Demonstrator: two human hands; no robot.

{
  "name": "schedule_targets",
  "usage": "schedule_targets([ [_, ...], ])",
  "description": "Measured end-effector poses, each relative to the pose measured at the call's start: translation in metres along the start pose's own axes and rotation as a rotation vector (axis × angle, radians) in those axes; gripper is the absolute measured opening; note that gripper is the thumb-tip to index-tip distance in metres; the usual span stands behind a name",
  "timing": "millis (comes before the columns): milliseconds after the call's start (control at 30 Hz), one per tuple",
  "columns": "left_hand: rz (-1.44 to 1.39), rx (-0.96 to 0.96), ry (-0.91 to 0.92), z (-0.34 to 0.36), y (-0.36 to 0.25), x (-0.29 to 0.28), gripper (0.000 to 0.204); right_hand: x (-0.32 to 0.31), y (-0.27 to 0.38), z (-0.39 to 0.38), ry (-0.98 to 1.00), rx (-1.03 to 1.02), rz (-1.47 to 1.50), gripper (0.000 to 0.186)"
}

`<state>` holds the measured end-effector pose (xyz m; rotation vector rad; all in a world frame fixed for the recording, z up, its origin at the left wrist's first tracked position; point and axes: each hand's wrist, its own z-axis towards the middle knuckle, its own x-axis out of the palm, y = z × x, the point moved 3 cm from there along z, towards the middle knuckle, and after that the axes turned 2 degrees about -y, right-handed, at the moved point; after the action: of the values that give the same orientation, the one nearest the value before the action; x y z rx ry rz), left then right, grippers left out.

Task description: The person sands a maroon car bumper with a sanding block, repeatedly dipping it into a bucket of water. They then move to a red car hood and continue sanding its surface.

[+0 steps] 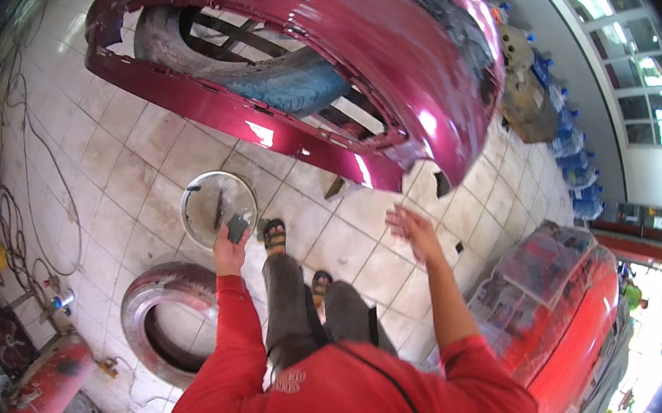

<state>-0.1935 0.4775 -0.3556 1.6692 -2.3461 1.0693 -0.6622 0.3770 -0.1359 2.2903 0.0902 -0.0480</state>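
Observation:
My left hand is closed round a small dark grey flat pad, which looks like sandpaper, held at the edge of a round bucket. The bucket appears to hold cloudy liquid with a dark stick-like thing in it. My right hand reaches forward with its fingers extended and slightly apart, nothing visible in it. Just beyond it is the lower corner of a glossy dark red car bumper. The bumper lies over a tyre and dark slats; a gap separates my fingers from it.
Another tyre lies on the tiled floor at my left. Hoses and a red tank are at the far left. A red car part, partly covered with paper, stands at right. Blue water bottles line the wall.

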Motion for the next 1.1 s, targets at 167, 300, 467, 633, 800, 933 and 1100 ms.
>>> schedule_targets([
  [167, 0.114, 0.043, 0.183, -0.109, -0.080, 0.110, 0.036, -0.027, 0.128, -0.027, -0.016, -0.328, -0.447, 0.049],
  [300, 0.654, 0.085, 0.295, -0.154, -0.111, 0.201, 0.035, -0.061, 0.195, -0.009, -0.080, -0.588, -0.178, 0.057],
  [467, 1.395, 0.476, 0.455, -0.179, -0.124, 0.295, 0.032, -0.131, 0.246, 0.089, -0.326, -0.545, -0.667, 0.093],
  [633, 1.152, 0.690, 0.091, -0.247, -0.141, 0.307, 0.034, -0.146, 0.270, 0.140, -0.098, -0.477, -0.697, 0.106],
  [800, 0.942, 0.687, -0.264, -0.287, -0.109, 0.270, 0.036, -0.170, 0.265, 0.187, 0.092, -0.619, -0.684, 0.099],
  [933, 0.947, 0.745, -0.452, -0.293, -0.055, 0.248, 0.035, -0.185, 0.271, 0.197, 0.215, -0.528, -0.687, 0.086],
  [1100, 0.799, 0.980, -0.547, -0.275, 0.044, 0.331, 0.032, -0.204, 0.273, 0.219, 0.315, -0.495, -0.748, 0.086],
])
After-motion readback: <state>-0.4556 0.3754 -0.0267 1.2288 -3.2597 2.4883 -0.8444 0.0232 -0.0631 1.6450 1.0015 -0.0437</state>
